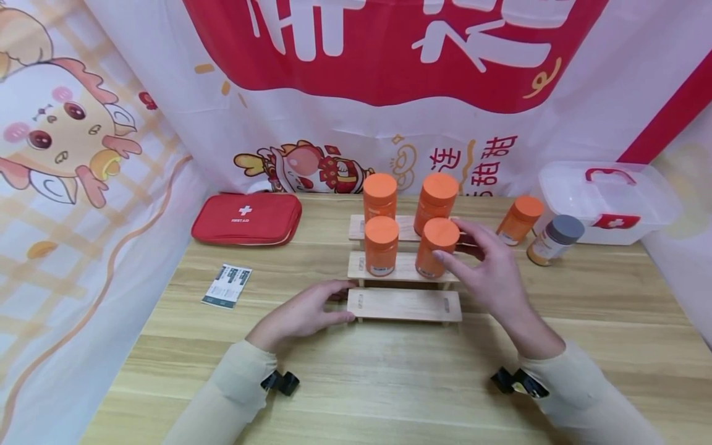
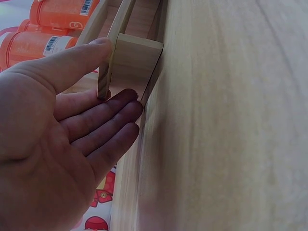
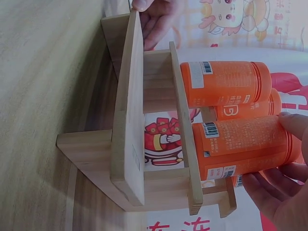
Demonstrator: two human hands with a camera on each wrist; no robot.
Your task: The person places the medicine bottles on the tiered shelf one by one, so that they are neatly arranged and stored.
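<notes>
A light wooden three-step rack (image 1: 405,304) stands on the table. My left hand (image 1: 303,312) is at the left end of its lowest step, thumb and index finger about the board's edge; the other fingers reach forward below it. On the middle step, my right hand (image 1: 489,272) grips the orange-lidded bottle (image 1: 437,247) at the right, thumb in front and fingers around its far side. Another orange bottle (image 1: 381,246) sits to its left. Behind them, a left bottle (image 1: 380,194) and a right bottle (image 1: 436,201) occupy the top step, partly hidden by the front pair.
A red first-aid pouch (image 1: 245,219) and a small printed packet (image 1: 227,286) lie on the left. To the right are an orange bottle (image 1: 520,219), a grey-lidded bottle (image 1: 555,240) and a clear first-aid box (image 1: 606,194). A printed cloth (image 1: 311,114) hangs behind the table.
</notes>
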